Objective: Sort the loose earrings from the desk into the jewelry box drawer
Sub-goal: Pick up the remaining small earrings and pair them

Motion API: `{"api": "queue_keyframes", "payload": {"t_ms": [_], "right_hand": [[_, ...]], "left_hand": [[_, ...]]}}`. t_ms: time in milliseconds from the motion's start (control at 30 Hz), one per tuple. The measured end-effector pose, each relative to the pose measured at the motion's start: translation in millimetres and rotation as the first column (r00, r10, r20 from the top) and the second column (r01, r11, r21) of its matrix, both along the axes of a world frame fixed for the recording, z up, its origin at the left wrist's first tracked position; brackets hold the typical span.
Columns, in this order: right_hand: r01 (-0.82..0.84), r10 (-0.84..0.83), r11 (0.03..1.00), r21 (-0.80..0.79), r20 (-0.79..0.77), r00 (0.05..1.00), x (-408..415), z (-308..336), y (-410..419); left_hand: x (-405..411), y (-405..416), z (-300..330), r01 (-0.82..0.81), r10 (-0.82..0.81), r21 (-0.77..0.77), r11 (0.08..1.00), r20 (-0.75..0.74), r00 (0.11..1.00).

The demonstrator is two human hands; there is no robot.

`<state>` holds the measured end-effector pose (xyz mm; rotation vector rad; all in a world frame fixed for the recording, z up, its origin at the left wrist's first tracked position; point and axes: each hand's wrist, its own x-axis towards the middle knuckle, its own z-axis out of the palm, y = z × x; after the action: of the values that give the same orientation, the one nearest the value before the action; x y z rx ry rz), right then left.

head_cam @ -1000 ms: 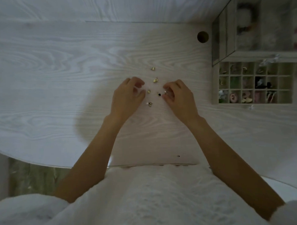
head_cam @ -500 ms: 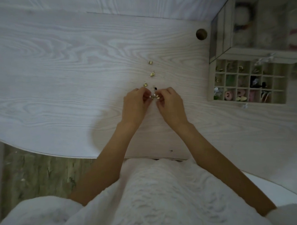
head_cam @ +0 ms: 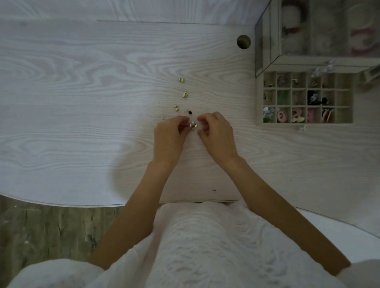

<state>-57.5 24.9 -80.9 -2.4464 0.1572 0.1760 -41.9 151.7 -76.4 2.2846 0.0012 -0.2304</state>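
My left hand and right hand seemingly pinch one gold earring together; four loose earrings lie at twelve o'clock, the drawer at two partly filled.

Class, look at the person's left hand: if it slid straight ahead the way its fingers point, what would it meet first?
Probably the small gold earring at the left hand fingertips, then the right hand; depth is unclear.

Round cable hole in desk's far right, wood-look floor below desk edge, white textured garment at bottom.
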Motion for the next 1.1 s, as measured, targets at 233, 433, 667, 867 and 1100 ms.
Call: {"api": "queue_keyframes", "payload": {"t_ms": [233, 433, 667, 867, 1100], "right_hand": [[0.000, 0.000, 1.000, -0.026, -0.011, 1.000, 0, -2, 8], [-0.126, 0.140, 0.968, -0.218, 0.047, 0.989, -2, -10, 6], [-0.165, 0.177, 0.969, -0.183, 0.051, 0.983, -1, -10, -2], [-0.002, -0.002, 0.986, 0.169, 0.026, 1.000, -10, 15, -33], [0.418, -0.461, 0.813, 0.406, 0.011, 0.887, -28, 59, -152]], "left_hand": [[-3, -3, -2, 0.028, -0.028, -0.006, 1.000, 0.043, 0.999], [0, -3, 0, 0.004, -0.007, -0.063, 0.998, -0.048, 0.999], [4, -3, 3, 0.012, -0.024, -0.116, 0.993, -0.102, 0.995], [2, -26, 19, -0.061, 0.014, -0.254, 0.965, -0.184, 0.983], [3, -157, 45, 0.099, -0.152, -0.447, 0.889, -0.084, 0.985]]}}
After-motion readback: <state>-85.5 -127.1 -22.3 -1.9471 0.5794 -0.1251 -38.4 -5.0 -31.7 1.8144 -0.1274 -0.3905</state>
